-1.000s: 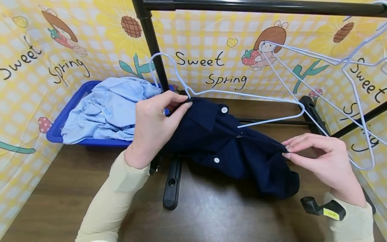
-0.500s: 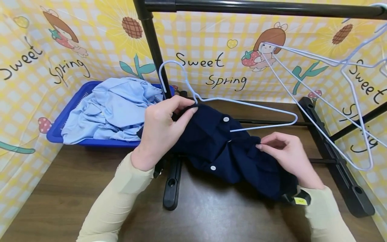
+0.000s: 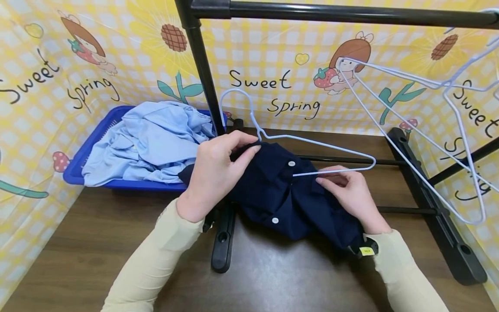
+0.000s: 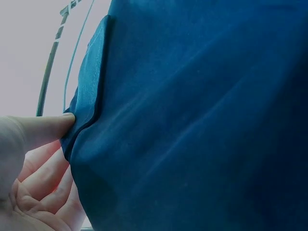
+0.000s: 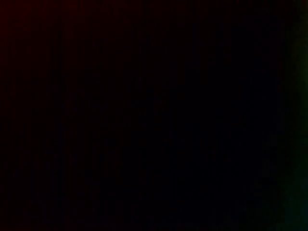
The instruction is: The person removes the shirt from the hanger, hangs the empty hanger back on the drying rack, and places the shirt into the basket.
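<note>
A navy buttoned shirt [image 3: 269, 186] hangs bunched in front of me, with white buttons showing. A pale blue wire hanger [image 3: 329, 146] is partly inside it; its hook and right arm stick out, and the left arm is hidden. My left hand [image 3: 216, 173] pinches the collar between thumb and fingers, right at the base of the hook. In the left wrist view the thumb presses on the folded collar edge [image 4: 89, 91]. My right hand [image 3: 348, 190] pinches the shirt's opening edge, its fingers beside the hanger's lower bar. The right wrist view is almost black.
A blue basket [image 3: 74, 169] piled with light blue cloth [image 3: 152, 143] stands at left. The black garment rack's top bar [image 3: 351, 15] crosses above, with its upright [image 3: 204, 65] behind my left hand. Several wire hangers [image 3: 409, 78] are at right. A black rack foot [image 3: 223, 247] lies below the shirt.
My right hand has moved left along the shirt, up to the hanger's lower bar. The left hand, collar and hanger have shifted slightly right and down, and less of the hanger's right arm sticks out.
</note>
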Demonstrator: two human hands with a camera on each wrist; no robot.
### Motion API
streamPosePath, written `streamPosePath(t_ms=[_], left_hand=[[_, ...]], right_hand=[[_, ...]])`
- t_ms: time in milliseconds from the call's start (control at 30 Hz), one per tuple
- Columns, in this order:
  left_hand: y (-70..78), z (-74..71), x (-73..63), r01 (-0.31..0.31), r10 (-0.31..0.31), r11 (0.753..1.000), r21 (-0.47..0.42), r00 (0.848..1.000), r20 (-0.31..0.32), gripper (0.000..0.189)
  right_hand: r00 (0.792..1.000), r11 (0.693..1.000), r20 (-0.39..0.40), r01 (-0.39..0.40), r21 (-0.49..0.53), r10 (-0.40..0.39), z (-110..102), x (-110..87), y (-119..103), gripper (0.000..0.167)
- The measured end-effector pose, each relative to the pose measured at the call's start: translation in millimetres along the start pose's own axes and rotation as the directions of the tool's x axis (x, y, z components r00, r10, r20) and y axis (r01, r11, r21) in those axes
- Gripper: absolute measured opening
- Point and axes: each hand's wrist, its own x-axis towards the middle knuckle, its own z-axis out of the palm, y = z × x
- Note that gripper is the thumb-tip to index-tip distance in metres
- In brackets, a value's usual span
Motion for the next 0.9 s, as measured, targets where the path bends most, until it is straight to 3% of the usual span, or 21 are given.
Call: streamPosePath(t_ms=[233, 367, 500, 667, 900], left_hand=[[-3.3, 0.1, -2.0, 0.029, -0.029, 1.000, 0.004, 0.999, 0.016, 0.012], [-4.9, 1.4, -3.1, 0.040, -0.040, 0.999, 0.006, 0.999, 0.023, 0.012], [-5.7, 3.7, -4.0, 0.041, -0.042, 0.999, 0.016, 0.999, 0.033, 0.013], [-5.3, 6.5, -4.6, 0.048, -0.048, 0.999, 0.007, 0.998, 0.046, 0.014], [-4.0, 9.6, -6.0, 0.047, -0.047, 0.999, 0.001, 0.997, 0.055, 0.012]], right_hand=[[0.978, 0.998, -0.206, 0.028, 0.054, -0.016, -38.6, -3.2, -19.9, 0.030], [0.968, 0.998, -0.249, 0.032, 0.055, -0.017, -56.5, -6.9, -44.0, 0.031], [0.971, 0.997, -0.228, 0.073, -0.004, -0.072, -60.2, -8.4, -72.3, 0.028], [0.975, 0.987, -0.156, 0.150, -0.051, -0.156, -47.0, -4.5, -103.4, 0.030], [0.964, 0.961, -0.065, 0.249, -0.121, -0.258, -21.2, 13.2, -121.2, 0.033]])
